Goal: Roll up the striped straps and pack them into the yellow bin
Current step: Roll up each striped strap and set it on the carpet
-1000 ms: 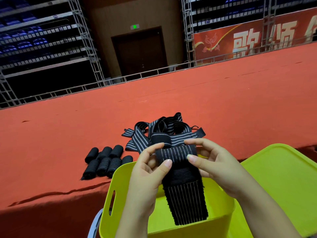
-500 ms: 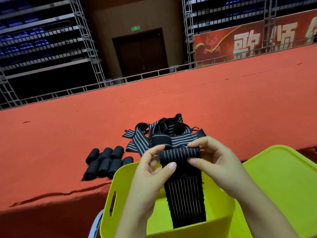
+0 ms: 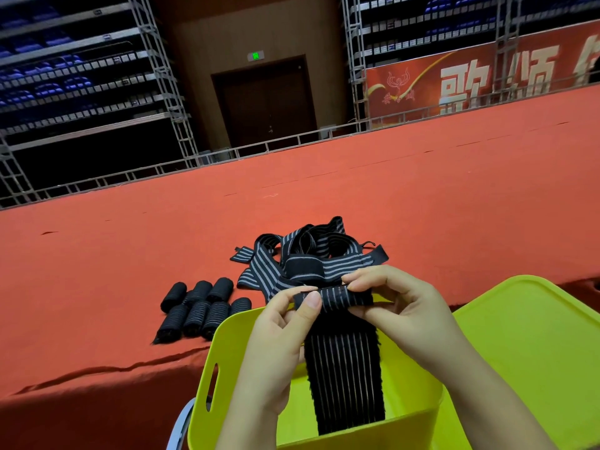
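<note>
- Striped strap (image 3: 337,298): rolling has just begun, its top coiled above the yellow bin (image 3: 224,349), the tail hanging inside.
- Left hand (image 3: 285,323) and right hand (image 3: 399,306) each pinch a coil end.
- Next: wind up the tail evenly.

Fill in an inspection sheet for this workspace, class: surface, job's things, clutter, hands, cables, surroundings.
Surface: red cloth-covered table.
Job's things: partly rolled strap hanging into the yellow bin; pile of loose straps behind it; seven rolled straps lying left of the bin.
Clutter: yellow lid to the right of the bin.
Hands: left hand and right hand both pinch the roll with their fingers.
Cables: nothing seen.
Surroundings: dark door, red banner, metal scaffolding, blue seats.
</note>
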Demonstrator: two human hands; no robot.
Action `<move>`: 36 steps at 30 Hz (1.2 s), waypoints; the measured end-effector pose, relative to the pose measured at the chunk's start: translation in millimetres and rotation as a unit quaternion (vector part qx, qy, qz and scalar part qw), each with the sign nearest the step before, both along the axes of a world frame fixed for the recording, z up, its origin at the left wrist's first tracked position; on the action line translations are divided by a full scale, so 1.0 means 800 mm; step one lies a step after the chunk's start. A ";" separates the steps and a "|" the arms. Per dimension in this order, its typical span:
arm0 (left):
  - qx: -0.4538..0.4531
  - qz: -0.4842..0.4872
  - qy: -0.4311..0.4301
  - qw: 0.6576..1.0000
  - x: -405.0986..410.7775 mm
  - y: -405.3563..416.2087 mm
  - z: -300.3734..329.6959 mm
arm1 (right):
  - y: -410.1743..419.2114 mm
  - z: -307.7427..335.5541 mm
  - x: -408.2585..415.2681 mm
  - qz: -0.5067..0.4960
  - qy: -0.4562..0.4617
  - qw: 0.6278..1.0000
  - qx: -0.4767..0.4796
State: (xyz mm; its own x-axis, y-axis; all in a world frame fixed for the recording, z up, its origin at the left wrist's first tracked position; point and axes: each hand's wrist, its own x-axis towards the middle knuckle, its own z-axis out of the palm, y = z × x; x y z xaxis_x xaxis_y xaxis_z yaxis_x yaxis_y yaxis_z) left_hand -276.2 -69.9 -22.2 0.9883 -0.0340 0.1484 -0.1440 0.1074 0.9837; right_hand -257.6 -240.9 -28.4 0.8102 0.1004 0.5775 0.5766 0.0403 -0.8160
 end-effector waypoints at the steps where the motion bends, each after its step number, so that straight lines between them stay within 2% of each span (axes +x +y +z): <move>1: -0.010 0.004 -0.004 1.000 0.000 0.000 0.000 | -0.001 0.000 -0.001 0.013 0.016 1.000 -0.002; 5: -0.035 0.003 -0.024 0.999 0.000 0.002 -0.001 | -0.004 0.004 -0.001 0.051 0.065 0.996 0.022; 11: -0.020 -0.005 -0.053 0.998 0.001 0.006 -0.003 | -0.005 0.006 -0.003 0.077 0.182 0.980 0.030; 17: -0.002 -0.014 -0.068 0.998 0.002 0.011 -0.006 | -0.009 0.002 -0.001 0.104 0.225 0.969 0.008; 21: 0.007 -0.021 -0.079 0.997 -0.001 0.012 -0.004 | -0.008 0.001 -0.005 0.116 0.217 0.969 -0.021; 27: -0.011 -0.025 -0.058 0.998 -0.002 0.012 -0.001 | -0.007 0.003 -0.006 0.104 0.179 0.978 0.020; 31: -0.010 -0.078 -0.027 0.997 -0.004 0.011 0.003 | -0.006 0.007 -0.008 0.083 0.134 0.986 0.045; 36: -0.008 -0.081 -0.013 0.997 -0.002 0.008 0.001 | -0.004 0.004 -0.006 0.043 0.068 0.997 -0.001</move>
State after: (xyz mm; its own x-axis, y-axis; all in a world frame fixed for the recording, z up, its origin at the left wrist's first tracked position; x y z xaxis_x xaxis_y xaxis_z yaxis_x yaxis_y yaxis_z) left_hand -278.1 -63.1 -21.5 0.9657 -0.1905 0.1763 -0.1495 0.1470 0.9778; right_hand -262.2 -244.0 -25.2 0.8691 0.1745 0.4628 0.4554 0.0830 -0.8864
